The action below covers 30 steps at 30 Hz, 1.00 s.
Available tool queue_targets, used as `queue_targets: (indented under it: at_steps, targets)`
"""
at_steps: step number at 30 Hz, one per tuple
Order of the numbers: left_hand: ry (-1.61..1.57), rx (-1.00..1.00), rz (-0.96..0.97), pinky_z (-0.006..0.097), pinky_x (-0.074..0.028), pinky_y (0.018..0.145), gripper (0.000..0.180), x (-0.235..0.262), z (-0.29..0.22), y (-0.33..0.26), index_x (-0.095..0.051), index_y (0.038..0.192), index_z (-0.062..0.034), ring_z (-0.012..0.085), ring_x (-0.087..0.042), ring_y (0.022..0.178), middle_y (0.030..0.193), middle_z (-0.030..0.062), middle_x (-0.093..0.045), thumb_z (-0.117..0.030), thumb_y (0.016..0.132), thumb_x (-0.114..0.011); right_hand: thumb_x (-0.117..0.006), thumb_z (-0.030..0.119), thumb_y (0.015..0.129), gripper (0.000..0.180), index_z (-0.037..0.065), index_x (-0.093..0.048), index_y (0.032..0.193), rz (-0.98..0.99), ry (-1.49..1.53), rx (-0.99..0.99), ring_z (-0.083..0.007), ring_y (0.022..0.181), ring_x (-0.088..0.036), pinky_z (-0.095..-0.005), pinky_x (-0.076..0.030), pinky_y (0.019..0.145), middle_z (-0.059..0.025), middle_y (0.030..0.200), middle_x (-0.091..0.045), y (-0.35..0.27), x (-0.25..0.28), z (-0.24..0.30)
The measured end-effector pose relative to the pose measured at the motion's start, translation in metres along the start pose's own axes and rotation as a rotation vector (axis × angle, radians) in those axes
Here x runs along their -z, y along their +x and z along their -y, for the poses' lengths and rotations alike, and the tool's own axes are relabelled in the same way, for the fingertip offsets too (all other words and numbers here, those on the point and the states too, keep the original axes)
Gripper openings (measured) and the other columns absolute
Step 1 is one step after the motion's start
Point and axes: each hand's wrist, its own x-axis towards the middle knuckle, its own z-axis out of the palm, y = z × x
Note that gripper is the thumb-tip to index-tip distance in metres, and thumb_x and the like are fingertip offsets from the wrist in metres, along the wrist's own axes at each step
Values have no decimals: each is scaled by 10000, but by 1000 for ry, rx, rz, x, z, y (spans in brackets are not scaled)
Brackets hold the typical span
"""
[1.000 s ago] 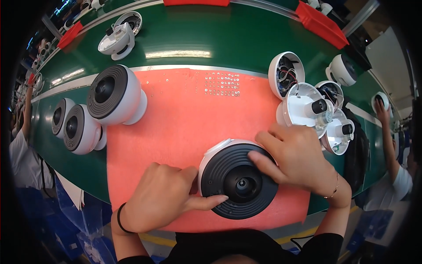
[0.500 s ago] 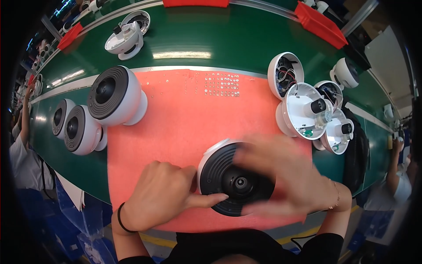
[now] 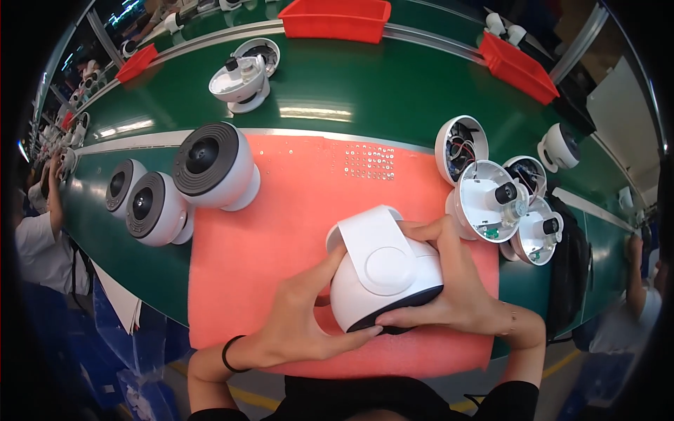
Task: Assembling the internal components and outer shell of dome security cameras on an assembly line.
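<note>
Between my two hands is a round white security camera (image 3: 344, 298), tipped so that its black front faces down and towards me. Its white stand arm with a round joint cover (image 3: 388, 271) shows on top. My left hand (image 3: 298, 309) grips the left side, thumb along the lower black rim. My right hand (image 3: 456, 284) wraps the right side, fingers on the far top and thumb at the front edge. The camera is above the pink mat (image 3: 281, 259); whether it touches the mat I cannot tell.
Left of the mat stand several finished-looking cameras (image 3: 217, 165) with black ringed fronts. At the right are opened white shells (image 3: 484, 200) with wiring and lenses. Small screws (image 3: 370, 161) lie in rows at the mat's far edge. Red bins (image 3: 335, 21) line the back; another opened camera (image 3: 242, 81) sits far left.
The camera has been turned over from lens-up, so its white side and stand arm now show. My right hand has come from sweeping over the front to gripping the side. The view has shifted.
</note>
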Motion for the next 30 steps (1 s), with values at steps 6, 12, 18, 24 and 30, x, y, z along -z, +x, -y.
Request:
queue_targets:
  at_steps: [6, 12, 18, 24, 30]
  targets:
    - [170, -131, -137, 350, -525, 748, 861, 11, -3, -1, -323, 1268, 110, 265, -592, 973, 1032, 205, -584, -213, 607, -772, -830, 348, 542, 739, -6, -389, 1018, -70, -192, 313, -285, 972, -576, -344, -463, 813, -220, 1034, -530, 25, 1, -4]
    - [-567, -119, -109, 336, -426, 896, 737, 41, -1, 42, -402, 1240, 54, 207, -523, 1047, 1125, 137, -541, -169, 610, -711, -784, 169, 577, 994, 28, -163, 1340, -91, 287, 175, -228, 1228, -336, -340, -278, 1014, -132, 1293, -314, 18, 12, 18]
    - [-951, -376, -117, 395, -378, 969, 808, 41, 38, 61, -317, 1287, 14, 282, -460, 1137, 1237, 152, -451, -201, 604, -693, -764, 88, 585, 1014, 9, -141, 1381, -231, 270, 397, -247, 1160, -445, -363, -393, 958, -168, 1281, -382, 19, 21, 50]
    - [-983, -453, -111, 401, -362, 990, 612, 26, 13, 98, -414, 1240, -30, 251, -478, 1126, 1210, 108, -499, -303, 733, -620, -763, 145, 588, 974, 32, -194, 1371, -367, 258, 387, -263, 1115, -493, -384, -433, 925, -176, 1242, -441, 31, 37, 40]
    - [-960, -128, -443, 290, -382, 916, 489, 19, -28, 149, -457, 1194, -51, 168, -483, 1078, 1129, 61, -525, -404, 862, -525, -756, 147, 641, 898, 16, -191, 1327, -637, 503, 343, -265, 1170, -415, -374, -424, 918, -174, 1273, -358, 95, 31, 20]
